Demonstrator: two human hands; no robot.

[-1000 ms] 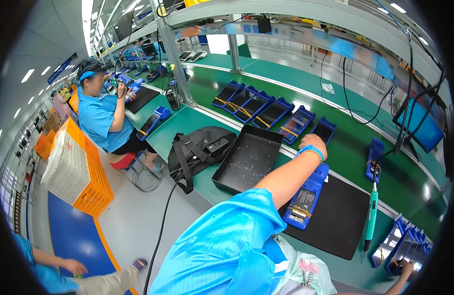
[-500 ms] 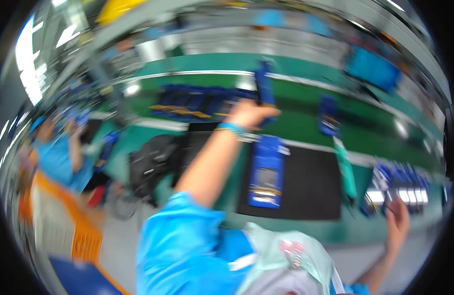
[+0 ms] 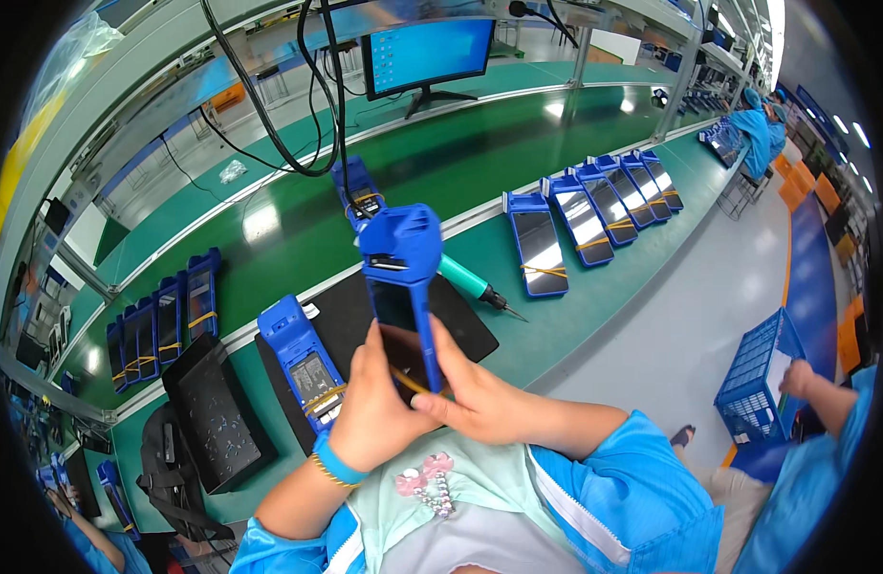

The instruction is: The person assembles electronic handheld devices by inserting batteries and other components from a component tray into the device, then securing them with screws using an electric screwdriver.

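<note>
Both my hands hold one blue handheld terminal (image 3: 401, 253) upright above a black work mat (image 3: 460, 335). My left hand (image 3: 372, 421) grips its lower left side, my right hand (image 3: 484, 397) its lower right side. A yellow rubber band crosses its lower end, and its dark screen is partly visible. Beside my left hand, a second blue terminal (image 3: 290, 335) lies back up on the mat, with a label and a yellow band showing. Past the held terminal, a green electric screwdriver (image 3: 468, 280) rests across the mat's edge, its bit pointing right.
Several banded terminals (image 3: 537, 244) line the bench on the right; another row (image 3: 169, 320) lies on the green belt (image 3: 269, 215) at left. One terminal (image 3: 357, 182) sits mid-belt. A black tray (image 3: 188, 383) holds small screws. Cables (image 3: 269, 143) hang before a monitor (image 3: 427, 55). Someone's arm (image 3: 828, 397) is at right.
My view has turned right. My left hand has come back from the belt, where it held a terminal; my right hand has left the right-hand row. Both now grip one terminal.
</note>
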